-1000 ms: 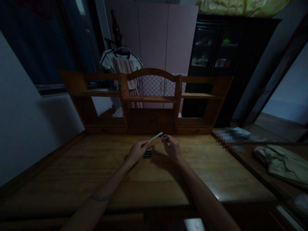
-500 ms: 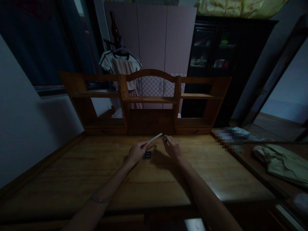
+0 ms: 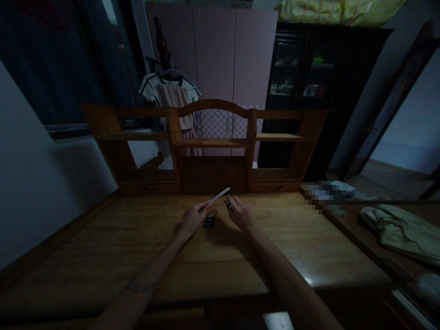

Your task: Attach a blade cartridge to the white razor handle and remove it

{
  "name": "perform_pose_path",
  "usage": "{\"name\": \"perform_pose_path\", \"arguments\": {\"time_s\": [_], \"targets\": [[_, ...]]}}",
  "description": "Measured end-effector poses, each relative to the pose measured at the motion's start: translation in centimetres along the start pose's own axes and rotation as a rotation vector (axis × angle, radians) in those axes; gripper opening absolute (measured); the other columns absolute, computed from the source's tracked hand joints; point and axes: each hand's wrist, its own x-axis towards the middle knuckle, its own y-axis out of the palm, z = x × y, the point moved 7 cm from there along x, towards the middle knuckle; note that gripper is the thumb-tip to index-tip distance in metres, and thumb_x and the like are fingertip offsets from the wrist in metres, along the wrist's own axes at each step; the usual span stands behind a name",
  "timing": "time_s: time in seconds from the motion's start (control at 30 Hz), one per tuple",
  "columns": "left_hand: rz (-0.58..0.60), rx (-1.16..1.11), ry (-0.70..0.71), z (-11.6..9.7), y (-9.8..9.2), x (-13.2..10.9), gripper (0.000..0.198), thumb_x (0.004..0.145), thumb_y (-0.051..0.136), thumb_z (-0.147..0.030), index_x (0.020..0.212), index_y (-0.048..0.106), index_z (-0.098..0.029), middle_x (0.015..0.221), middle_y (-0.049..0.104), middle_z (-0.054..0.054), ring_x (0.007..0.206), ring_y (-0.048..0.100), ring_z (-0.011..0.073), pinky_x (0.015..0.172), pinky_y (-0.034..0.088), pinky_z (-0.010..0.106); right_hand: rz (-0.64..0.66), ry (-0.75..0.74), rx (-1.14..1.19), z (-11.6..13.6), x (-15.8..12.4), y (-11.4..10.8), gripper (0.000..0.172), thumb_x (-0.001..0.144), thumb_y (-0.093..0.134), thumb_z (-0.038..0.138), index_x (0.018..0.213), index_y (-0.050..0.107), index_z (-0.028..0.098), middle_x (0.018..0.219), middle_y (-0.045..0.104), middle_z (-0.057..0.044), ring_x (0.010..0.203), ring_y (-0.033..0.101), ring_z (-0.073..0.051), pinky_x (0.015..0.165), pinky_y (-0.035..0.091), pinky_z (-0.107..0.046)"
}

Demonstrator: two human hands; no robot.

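Note:
My left hand [image 3: 195, 218] is closed round the lower end of a thin white stick-like object [image 3: 220, 195], which slants up to the right above the wooden desk [image 3: 165, 256]. Close to its upper end, my right hand [image 3: 239, 211] pinches a small dark object [image 3: 228, 204], too small to name. On the desktop just right of my left hand lies a small black item [image 3: 209, 222] with light stripes, partly hidden by that hand.
A wooden shelf unit [image 3: 213, 143] stands along the desk's back edge. Past the right edge lie a pale green cloth [image 3: 402, 231] and a blurred pile of things. A wall [image 3: 68, 183] borders the left side.
Both hands have shifted slightly left in view. The right hand and its dark object are now a little lower relative to the white object's tip.

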Motion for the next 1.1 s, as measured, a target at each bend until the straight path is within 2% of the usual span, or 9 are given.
{"name": "perform_pose_path", "arguments": {"time_s": [0.2, 0.4, 0.7, 0.83, 0.9, 0.97, 1.03, 1.1], "targets": [[0.016, 0.011, -0.024, -0.3, -0.1, 0.0, 0.038, 0.085, 0.046, -0.045, 0.110, 0.064, -0.022, 0.107, 0.067, 0.005, 0.098, 0.061, 0.0229, 0.084, 0.047, 0.031, 0.011, -0.034, -0.025, 0.3, 0.0, 0.2, 0.029, 0.093, 0.040, 0.020, 0.120, 0.051, 0.017, 0.093, 0.059, -0.011, 0.076, 0.058, -0.019, 0.062, 0.043, -0.024], [0.030, -0.004, 0.009, -1.0, 0.0, -0.1, 0.037, 0.085, 0.046, -0.045, 0.110, 0.064, -0.024, 0.107, 0.067, 0.004, 0.099, 0.061, 0.0234, 0.083, 0.047, 0.031, -0.020, 0.018, -0.052, -0.1, 0.0, 0.1, 0.028, 0.092, 0.040, 0.021, 0.117, 0.053, 0.016, 0.089, 0.060, -0.010, 0.073, 0.058, -0.019, 0.061, 0.043, -0.025], [-0.020, 0.135, -0.044, -0.6, -0.5, -0.2, 0.035, 0.085, 0.046, -0.047, 0.108, 0.065, -0.027, 0.105, 0.068, 0.005, 0.094, 0.062, 0.0231, 0.078, 0.046, 0.028, -0.038, 0.021, -0.056, -0.2, -0.1, 0.5, 0.028, 0.093, 0.039, 0.024, 0.116, 0.054, 0.016, 0.089, 0.062, -0.010, 0.068, 0.059, -0.018, 0.057, 0.041, -0.025], [-0.010, 0.205, -0.111, 0.1, -0.9, -0.1, 0.037, 0.085, 0.046, -0.048, 0.107, 0.066, -0.027, 0.100, 0.069, 0.007, 0.091, 0.063, 0.0239, 0.076, 0.046, 0.029, -0.061, 0.013, -0.009, -0.1, -0.2, 0.5, 0.029, 0.093, 0.040, 0.026, 0.115, 0.056, 0.016, 0.089, 0.064, -0.010, 0.069, 0.060, -0.017, 0.058, 0.042, -0.024], [-0.009, 0.155, -0.115, 0.2, -1.1, 0.0, 0.037, 0.084, 0.047, -0.048, 0.106, 0.066, -0.025, 0.101, 0.069, 0.007, 0.092, 0.063, 0.0237, 0.077, 0.046, 0.029, -0.093, 0.028, 0.034, -0.1, -0.2, 0.1, 0.028, 0.093, 0.041, 0.028, 0.113, 0.058, 0.017, 0.089, 0.065, -0.010, 0.073, 0.062, -0.017, 0.061, 0.044, -0.023], [0.002, 0.001, -0.060, -0.1, -1.0, 0.3, 0.038, 0.085, 0.046, -0.046, 0.107, 0.065, -0.021, 0.104, 0.068, 0.006, 0.096, 0.062, 0.0222, 0.082, 0.046, 0.029, -0.138, 0.079, 0.104, -0.3, -0.1, -0.5, 0.027, 0.094, 0.042, 0.032, 0.109, 0.059, 0.018, 0.090, 0.065, -0.009, 0.077, 0.063, -0.018, 0.064, 0.045, -0.023], [0.056, -0.160, 0.009, -0.6, -0.5, 0.4, 0.040, 0.085, 0.046, -0.044, 0.109, 0.064, -0.018, 0.108, 0.066, 0.005, 0.098, 0.061, 0.0207, 0.086, 0.046, 0.029, -0.181, 0.154, 0.199, -0.9, -0.1, -1.1, 0.027, 0.093, 0.043, 0.035, 0.105, 0.060, 0.019, 0.090, 0.066, -0.007, 0.078, 0.063, -0.017, 0.066, 0.046, -0.023], [0.101, -0.213, 0.029, -0.6, 0.0, 0.5, 0.039, 0.085, 0.047, -0.044, 0.107, 0.065, -0.017, 0.107, 0.067, 0.005, 0.098, 0.061, 0.0205, 0.087, 0.046, 0.030, -0.212, 0.223, 0.289, -1.5, -0.1, -1.7, 0.026, 0.093, 0.044, 0.037, 0.100, 0.061, 0.019, 0.088, 0.067, -0.006, 0.076, 0.064, -0.017, 0.066, 0.046, -0.023]]}}
